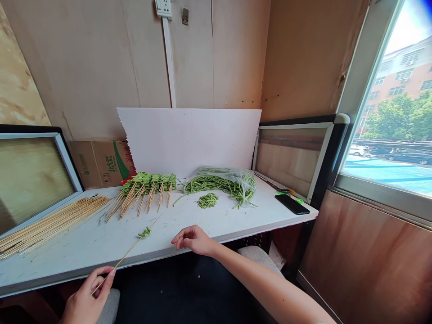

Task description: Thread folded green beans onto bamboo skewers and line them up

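Observation:
In my left hand [90, 292], at the lower left, a thin bamboo skewer [127, 253] is pinched between thumb and fingers. It slants up over the table edge, with several short green bean pieces [145, 232] threaded near its far end. My right hand [192, 238] hovers at the table's front edge, fingers loosely curled and apart, with nothing visible in them. Beyond it lies a small pile of cut bean pieces [208, 200]. Long green beans [216, 182] lie partly inside a clear plastic bag [248, 180] behind that pile.
Finished bean skewers [148, 186] are stacked at the back left. Bare bamboo skewers [50, 225] spread across the left of the white table [189, 216]. A black phone [292, 204] lies at the right end. A white board [192, 139] and a cardboard box [97, 162] stand behind.

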The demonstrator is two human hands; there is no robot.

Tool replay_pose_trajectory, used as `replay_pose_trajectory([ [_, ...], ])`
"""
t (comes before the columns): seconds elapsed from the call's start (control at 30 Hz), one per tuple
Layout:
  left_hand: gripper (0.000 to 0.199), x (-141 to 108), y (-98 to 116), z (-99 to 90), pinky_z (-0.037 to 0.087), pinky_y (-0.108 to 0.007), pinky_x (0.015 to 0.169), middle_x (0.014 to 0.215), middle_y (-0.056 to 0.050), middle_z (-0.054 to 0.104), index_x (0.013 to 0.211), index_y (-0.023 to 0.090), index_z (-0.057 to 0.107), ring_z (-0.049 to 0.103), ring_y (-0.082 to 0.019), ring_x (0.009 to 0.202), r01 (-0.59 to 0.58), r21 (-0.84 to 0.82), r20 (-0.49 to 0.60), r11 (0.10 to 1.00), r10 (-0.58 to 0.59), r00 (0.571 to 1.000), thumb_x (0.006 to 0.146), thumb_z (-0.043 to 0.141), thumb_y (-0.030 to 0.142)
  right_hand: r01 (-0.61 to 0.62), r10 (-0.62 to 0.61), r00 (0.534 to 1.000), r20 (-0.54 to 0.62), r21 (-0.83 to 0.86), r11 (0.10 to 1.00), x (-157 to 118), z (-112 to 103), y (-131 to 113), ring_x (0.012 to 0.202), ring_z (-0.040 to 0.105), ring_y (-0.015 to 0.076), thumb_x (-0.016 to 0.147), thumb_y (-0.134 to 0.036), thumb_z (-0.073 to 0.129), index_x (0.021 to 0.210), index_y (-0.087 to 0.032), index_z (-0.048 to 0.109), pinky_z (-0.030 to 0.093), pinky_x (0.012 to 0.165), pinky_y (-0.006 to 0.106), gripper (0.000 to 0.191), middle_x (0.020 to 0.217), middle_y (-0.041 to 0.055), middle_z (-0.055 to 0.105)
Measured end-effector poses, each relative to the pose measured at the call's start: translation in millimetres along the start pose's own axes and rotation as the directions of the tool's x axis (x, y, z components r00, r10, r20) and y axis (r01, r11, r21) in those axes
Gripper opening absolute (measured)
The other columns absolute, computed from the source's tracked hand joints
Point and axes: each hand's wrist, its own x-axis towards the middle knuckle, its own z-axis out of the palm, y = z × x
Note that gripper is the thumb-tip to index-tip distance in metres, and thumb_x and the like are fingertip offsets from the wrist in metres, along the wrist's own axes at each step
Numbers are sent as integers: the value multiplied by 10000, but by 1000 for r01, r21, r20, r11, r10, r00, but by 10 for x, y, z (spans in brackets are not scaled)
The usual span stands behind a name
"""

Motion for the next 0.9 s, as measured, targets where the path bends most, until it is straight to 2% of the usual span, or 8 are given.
replay_pose_trajectory([
  [0.43,341,-1,27,-4,546,-207,598,744,22,780,994,292,668,809,-207,769,32,14,25,999,-33,999,891,576,604,-7,7,1000,5,-44,999,-26,17,-68,793,690,178,715,-141,613,944,-159,800,500,815,321,296,784,19,754],
  [0.77,324,-9,11,4,540,-195,595,704,25,760,1006,284,663,788,-189,701,-12,-19,18,1000,12,1000,900,593,582,0,2,1000,20,-61,998,-26,19,-76,803,696,182,741,-147,637,942,-167,805,509,821,319,262,799,28,767],
  [0.9,320,-10,5,12,528,-183,586,688,31,745,1009,280,657,771,-169,664,-17,-8,25,1000,17,1000,913,584,577,-48,48,999,5,-55,997,34,-51,-61,818,688,186,765,-183,668,960,-178,814,517,775,316,244,858,41,780],
])
